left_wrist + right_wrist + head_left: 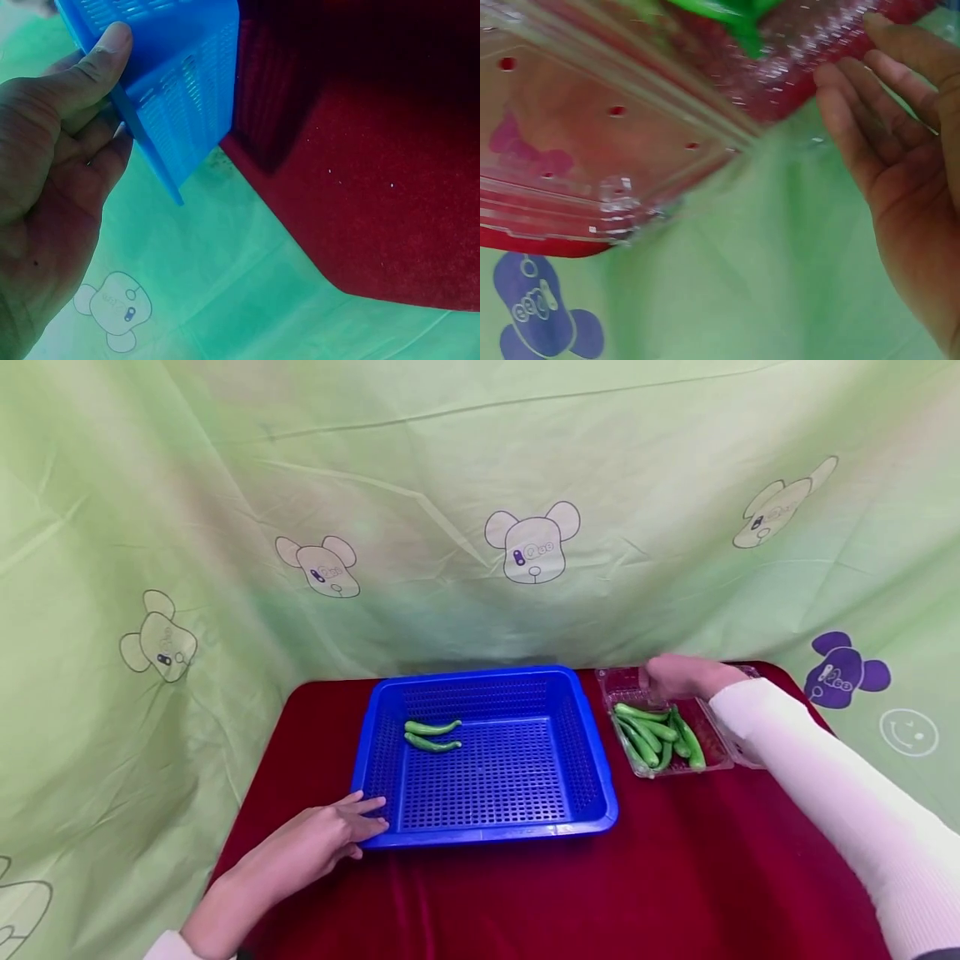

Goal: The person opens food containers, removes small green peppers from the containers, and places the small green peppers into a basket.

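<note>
Our left hand (335, 831) grips the blue basket (487, 837) at its near left corner, with the thumb on one side of the rim and fingers on the other. Our right hand (678, 678) is loose, its fingers bent a little, at the back of the clear box (711, 739). We can't tell if its fingertips touch the plastic. The pile of green vegetables (647, 731) lies just in front of that hand, on the side nearer to us.

The basket and the box sit side by side, with a thin strip of red cloth (480, 906) between them. More red cloth spreads in front of both. Their back edges are close to the green curtain (420, 460). The white sleeve (802, 768) crosses over the box's open lid (577, 135), which lies to the right.

In the box, the pile fills the left part, and some vegetables rest on others. In the basket, two green vegetables (431, 728) lie toward the back left, one behind the other, with their thin ends to the right.
</note>
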A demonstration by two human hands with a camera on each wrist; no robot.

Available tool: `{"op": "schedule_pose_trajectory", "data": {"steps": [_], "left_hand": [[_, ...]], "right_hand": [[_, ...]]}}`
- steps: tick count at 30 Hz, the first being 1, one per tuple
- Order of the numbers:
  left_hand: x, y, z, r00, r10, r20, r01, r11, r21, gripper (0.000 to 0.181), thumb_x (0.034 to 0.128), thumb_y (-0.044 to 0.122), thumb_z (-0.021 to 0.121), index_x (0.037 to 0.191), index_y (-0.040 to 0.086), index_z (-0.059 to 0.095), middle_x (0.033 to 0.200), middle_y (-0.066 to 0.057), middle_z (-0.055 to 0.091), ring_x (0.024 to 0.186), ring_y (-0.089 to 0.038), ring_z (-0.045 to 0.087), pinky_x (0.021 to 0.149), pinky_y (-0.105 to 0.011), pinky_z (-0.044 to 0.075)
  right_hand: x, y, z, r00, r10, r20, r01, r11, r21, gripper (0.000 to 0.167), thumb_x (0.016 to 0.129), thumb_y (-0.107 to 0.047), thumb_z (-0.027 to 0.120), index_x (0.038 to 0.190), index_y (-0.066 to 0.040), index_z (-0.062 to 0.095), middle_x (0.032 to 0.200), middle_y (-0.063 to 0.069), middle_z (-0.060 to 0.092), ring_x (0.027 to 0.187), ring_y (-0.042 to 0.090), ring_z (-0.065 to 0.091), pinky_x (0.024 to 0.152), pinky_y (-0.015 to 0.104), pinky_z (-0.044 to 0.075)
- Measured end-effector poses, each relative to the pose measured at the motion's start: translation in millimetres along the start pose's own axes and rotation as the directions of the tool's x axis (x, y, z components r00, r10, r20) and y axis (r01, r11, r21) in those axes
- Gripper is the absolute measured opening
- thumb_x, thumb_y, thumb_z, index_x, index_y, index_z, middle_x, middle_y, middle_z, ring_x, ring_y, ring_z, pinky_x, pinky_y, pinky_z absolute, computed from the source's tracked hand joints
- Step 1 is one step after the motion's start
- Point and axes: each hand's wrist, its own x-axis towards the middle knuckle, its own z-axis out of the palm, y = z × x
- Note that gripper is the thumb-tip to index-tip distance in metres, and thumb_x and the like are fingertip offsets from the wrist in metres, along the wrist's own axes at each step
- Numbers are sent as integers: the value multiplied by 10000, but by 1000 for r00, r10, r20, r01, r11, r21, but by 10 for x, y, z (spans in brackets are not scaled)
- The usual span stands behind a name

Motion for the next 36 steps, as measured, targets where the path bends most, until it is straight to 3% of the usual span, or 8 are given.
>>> {"op": "schedule_pose_trajectory", "data": {"steps": [8, 12, 16, 25, 30, 33, 36], "left_hand": [[-1, -10, -2, 1000, 19, -8, -19, 1000, -4, 475, 766, -76, 815, 1202, 108, 775, 1292, -131, 724, 1236, -428, 652, 948, -481, 603], [5, -4, 1, 1000, 19, -13, -19, 1000, -15, 469, 774, -71, 812, 1208, 104, 771, 1292, -132, 723, 1239, -422, 651, 956, -482, 599], [2, -2, 11, 1000, 8, -8, -8, 1000, -18, 456, 782, -68, 806, 1206, 96, 771, 1293, -132, 723, 1248, -410, 649, 972, -474, 594], [-14, -9, 22, 1000, 17, -20, -17, 1000, -21, 458, 770, -83, 804, 1198, 76, 771, 1255, -116, 743, 1251, -394, 652, 988, -472, 584], [-16, -7, 17, 1000, 10, -15, -11, 999, -31, 461, 777, -86, 799, 1206, 80, 768, 1262, -117, 739, 1254, -397, 648, 988, -470, 586], [-11, -12, 22, 1000, 15, -19, -15, 999, -31, 454, 779, -86, 797, 1200, 81, 771, 1257, -117, 742, 1253, -396, 650, 991, -473, 584], [-8, -16, 25, 999, 21, -27, -22, 999, -28, 452, 774, -87, 799, 1193, 80, 773, 1260, -124, 739, 1246, -397, 654, 988, -477, 584]], "right_hand": [[-8, 84, 205, 999, -29, 17, 28, 998, 52, 199, 779, -53, 742, 964, 7, 703, 776, -19, 689, 705, 88, 572, 698, 297, 568], [26, 85, 286, 999, -48, 21, 46, 997, 61, 99, 779, -9, 712, 851, -27, 647, 713, -66, 568, 659, 71, 477, 628, 235, 465], [46, 68, 328, 998, -62, 19, 61, 997, 56, 176, 757, 37, 667, 732, -96, 555, 662, -89, 425, 621, 74, 395, 582, 206, 345], [76, 43, 365, 995, -91, -37, 90, 996, -5, 327, 711, 61, 626, 643, -174, 409, 634, -113, 278, 596, 64, 305, 563, 191, 259], [100, 33, 352, 997, -76, -28, 76, 997, -14, 328, 728, 59, 641, 647, -160, 411, 623, -110, 286, 581, 64, 327, 550, 192, 284], [109, 8, 280, 999, -37, 3, 37, 999, 0, 248, 761, 44, 643, 687, -131, 486, 603, -84, 418, 525, 67, 477, 524, 206, 398], [127, -19, 157, 999, -35, -8, 35, 999, -31, 138, 785, 16, 677, 756, -87, 589, 652, -38, 554, 566, 104, 573, 556, 250, 488]]}}
